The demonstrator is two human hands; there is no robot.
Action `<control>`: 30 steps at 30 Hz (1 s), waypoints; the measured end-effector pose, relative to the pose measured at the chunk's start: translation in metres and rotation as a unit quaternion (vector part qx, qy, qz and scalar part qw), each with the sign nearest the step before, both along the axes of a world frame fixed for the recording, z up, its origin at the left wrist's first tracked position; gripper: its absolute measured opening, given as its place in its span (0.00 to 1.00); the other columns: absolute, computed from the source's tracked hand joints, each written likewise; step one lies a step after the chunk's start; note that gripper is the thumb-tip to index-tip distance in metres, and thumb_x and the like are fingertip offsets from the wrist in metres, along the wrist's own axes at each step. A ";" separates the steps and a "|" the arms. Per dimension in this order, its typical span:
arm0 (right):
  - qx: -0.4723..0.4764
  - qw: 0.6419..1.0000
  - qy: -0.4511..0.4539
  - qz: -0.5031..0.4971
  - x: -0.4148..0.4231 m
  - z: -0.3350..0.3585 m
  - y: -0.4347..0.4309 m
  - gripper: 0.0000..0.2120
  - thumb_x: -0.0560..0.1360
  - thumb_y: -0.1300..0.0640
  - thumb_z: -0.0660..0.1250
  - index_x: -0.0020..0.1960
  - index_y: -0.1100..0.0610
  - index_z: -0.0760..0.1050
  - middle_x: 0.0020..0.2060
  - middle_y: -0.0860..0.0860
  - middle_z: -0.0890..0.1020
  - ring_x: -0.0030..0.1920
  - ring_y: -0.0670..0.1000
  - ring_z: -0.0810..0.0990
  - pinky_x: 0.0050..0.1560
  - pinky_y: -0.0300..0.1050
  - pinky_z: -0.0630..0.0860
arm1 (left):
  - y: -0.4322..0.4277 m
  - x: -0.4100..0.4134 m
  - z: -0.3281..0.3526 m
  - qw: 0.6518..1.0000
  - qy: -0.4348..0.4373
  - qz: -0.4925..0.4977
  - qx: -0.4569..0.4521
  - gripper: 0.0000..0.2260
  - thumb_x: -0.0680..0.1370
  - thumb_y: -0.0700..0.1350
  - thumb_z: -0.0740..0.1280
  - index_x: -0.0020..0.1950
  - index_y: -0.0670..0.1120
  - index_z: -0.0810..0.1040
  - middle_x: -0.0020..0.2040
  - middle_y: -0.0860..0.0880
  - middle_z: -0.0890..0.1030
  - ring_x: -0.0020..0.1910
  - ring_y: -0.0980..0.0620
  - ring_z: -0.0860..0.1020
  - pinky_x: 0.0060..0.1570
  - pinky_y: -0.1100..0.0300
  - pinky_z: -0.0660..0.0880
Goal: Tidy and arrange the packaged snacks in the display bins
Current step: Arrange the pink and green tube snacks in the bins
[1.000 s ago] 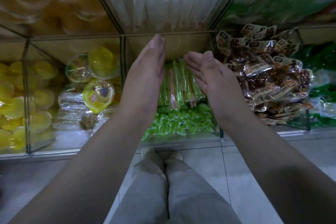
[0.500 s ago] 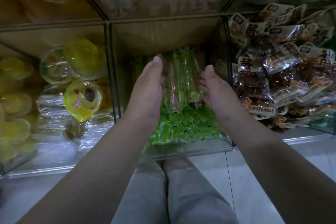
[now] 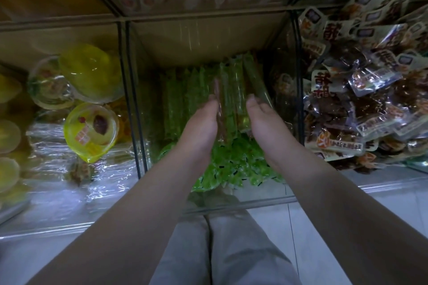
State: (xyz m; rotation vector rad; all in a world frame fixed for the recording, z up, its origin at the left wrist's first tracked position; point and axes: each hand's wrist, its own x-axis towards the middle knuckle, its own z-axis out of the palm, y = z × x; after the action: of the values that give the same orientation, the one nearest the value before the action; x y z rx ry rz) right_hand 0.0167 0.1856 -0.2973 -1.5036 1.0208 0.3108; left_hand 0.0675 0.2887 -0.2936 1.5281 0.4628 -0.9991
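Mid bin (image 3: 231, 202): clear walls, low row of shelf. Far part: long green stick packs (image 3: 231, 90), ends pointing to far wall, one bunch raised a bit above the rest. Near part: heap of small green wrapped sweets (image 3: 238, 164), up against near wall.

L hand (image 3: 199, 127) inside mid bin, on edge, palm facing right. Fingers straight & together, pressed flat to left side of raised bunch. Not curled round anything.

R hand (image 3: 264, 122) opposite, palm facing left. Fingers straight, thumb on top, flat against right side of same bunch. No clench here either. Bunch sandwiched between the two palms, wrists over the sweets heap.

More stick packs left of L hand, flat in a row, blurry thru the plastic.

Left bin (image 3: 58, 227): jelly cups. Yellow cup (image 3: 90, 132) w/ label tilted toward near side, clear-lidded cups beyond it, crinkly clear wrap at near side.

Right bin (image 3: 382, 183): brown snack packets (image 3: 361, 90) piled high, right up to near edge.

Upper row of bins above, contents too blurred to tell. Pale floor tiles (image 3: 347, 227) on near side. Grey trousers (image 3: 220, 250) between forearms at bottom.
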 end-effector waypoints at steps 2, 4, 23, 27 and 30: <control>0.035 0.998 -0.013 -0.053 0.001 -0.006 -0.005 0.19 0.83 0.48 0.53 0.72 0.50 0.67 0.64 0.51 0.77 0.65 0.55 0.75 0.68 0.56 0.70 | -0.002 0.002 0.003 1.000 0.003 0.009 -0.006 0.12 0.84 0.52 0.55 0.54 0.51 0.78 0.47 0.54 0.82 0.50 0.58 0.78 0.62 0.50 0.71; 0.086 0.991 -0.018 -0.105 0.001 -0.010 -0.005 0.15 0.84 0.54 0.54 0.69 0.52 0.69 0.54 0.53 0.82 0.55 0.56 0.81 0.57 0.56 0.78 | -0.002 0.003 0.002 1.000 0.002 0.003 -0.013 0.12 0.84 0.48 0.56 0.60 0.47 0.77 0.47 0.50 0.83 0.50 0.52 0.81 0.62 0.47 0.74; 0.220 0.972 -0.008 -0.082 0.001 -0.012 0.003 0.05 0.77 0.66 0.65 0.52 0.64 0.76 0.39 0.55 0.83 0.42 0.52 0.82 0.42 0.45 0.80 | 0.029 -0.017 -0.003 0.947 0.170 0.146 -0.231 0.16 0.77 0.42 0.59 0.62 0.37 0.74 0.47 0.43 0.75 0.38 0.54 0.71 0.41 0.62 0.68; 0.241 0.970 0.009 -0.043 -0.002 -0.011 0.000 0.08 0.75 0.67 0.62 0.53 0.61 0.76 0.43 0.56 0.81 0.43 0.51 0.79 0.44 0.45 0.78 | 0.031 -0.020 0.004 0.935 0.157 0.160 -0.275 0.22 0.69 0.28 0.59 0.62 0.39 0.69 0.49 0.39 0.78 0.42 0.51 0.78 0.49 0.62 0.76; 0.250 0.967 0.028 -0.036 -0.006 -0.011 -0.004 0.12 0.74 0.68 0.60 0.56 0.59 0.74 0.48 0.57 0.76 0.43 0.50 0.75 0.41 0.43 0.75 | 0.029 -0.018 0.003 0.943 0.141 0.191 -0.233 0.34 0.76 0.24 0.55 0.79 0.43 0.52 0.51 0.37 0.80 0.41 0.51 0.80 0.49 0.61 0.78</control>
State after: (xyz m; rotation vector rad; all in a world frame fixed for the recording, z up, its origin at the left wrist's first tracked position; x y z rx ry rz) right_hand 0.0108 0.1812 -0.3086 -1.0046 0.9498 0.5189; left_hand 0.0494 0.3181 -0.2907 0.8342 0.6440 -0.9387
